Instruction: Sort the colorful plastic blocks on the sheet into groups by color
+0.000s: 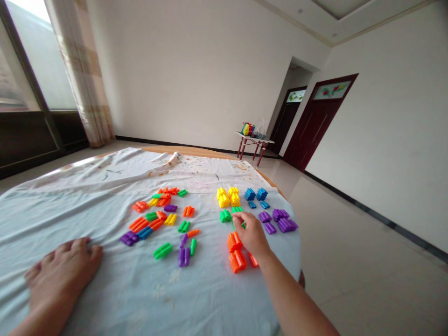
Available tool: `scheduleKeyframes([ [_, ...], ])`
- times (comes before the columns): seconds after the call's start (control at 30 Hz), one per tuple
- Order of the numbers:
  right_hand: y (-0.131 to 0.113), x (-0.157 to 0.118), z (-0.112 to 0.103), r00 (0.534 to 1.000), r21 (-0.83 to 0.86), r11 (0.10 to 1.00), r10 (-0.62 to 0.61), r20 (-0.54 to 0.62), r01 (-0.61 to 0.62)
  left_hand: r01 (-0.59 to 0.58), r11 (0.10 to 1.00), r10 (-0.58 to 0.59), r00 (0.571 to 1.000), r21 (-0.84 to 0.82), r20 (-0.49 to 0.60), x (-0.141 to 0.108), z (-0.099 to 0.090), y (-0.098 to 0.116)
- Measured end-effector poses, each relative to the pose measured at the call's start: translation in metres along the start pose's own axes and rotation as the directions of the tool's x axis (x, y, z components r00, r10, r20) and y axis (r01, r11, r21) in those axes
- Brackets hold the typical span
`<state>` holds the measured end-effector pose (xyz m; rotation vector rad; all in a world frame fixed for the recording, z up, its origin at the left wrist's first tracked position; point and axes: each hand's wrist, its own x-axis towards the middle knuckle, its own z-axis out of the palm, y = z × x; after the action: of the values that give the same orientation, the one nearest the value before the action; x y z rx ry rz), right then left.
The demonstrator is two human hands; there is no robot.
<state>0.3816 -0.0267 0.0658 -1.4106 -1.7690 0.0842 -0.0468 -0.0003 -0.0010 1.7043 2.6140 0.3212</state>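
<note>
On the right part of the cloth my right hand (248, 231) is closed in a pinch, and a bit of a green plastic tube block shows at its fingertips, mostly hidden by the fingers. Right beside it lie a green bundle (225, 215) and another green block (237, 210). Orange bundles (237, 261) sit just below the hand, one partly covered by my wrist. Yellow bundles (223, 198) stand behind the green ones; blue bundles (249, 194) and purple bundles (287, 225) lie to the right. My left hand (65, 268) rests flat on the cloth, fingers apart, holding nothing.
Mixed loose blocks lie mid-table, among them a green block (163, 251), a purple block (184, 257) and a yellow block (171, 219). A pale blue cloth (140, 298) covers the round table. Farther back stands a small table (257, 138) with bags.
</note>
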Motion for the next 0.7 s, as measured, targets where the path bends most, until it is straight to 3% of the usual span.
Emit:
scheduleKeyframes([
  [0.13,-0.049,-0.017,0.036,0.975,0.134,0.982,-0.152,0.16,0.131,0.015,1.0,-0.016,1.0,0.02,0.012,-0.011,-0.017,0.013],
  [0.23,-0.069,-0.026,0.064,0.939,0.193,0.966,-0.221,0.263,0.173,0.021,1.0,-0.021,1.0,0.015,-0.001,-0.014,-0.019,0.015],
  [0.43,-0.083,-0.025,0.103,0.892,0.196,0.953,-0.288,0.349,0.231,0.012,1.0,-0.012,1.0,-0.015,-0.025,-0.016,-0.019,0.014],
  [0.7,-0.089,-0.023,0.128,0.823,0.099,0.947,-0.316,0.471,0.307,0.012,1.0,-0.013,0.999,-0.02,-0.042,-0.019,-0.021,0.016],
])
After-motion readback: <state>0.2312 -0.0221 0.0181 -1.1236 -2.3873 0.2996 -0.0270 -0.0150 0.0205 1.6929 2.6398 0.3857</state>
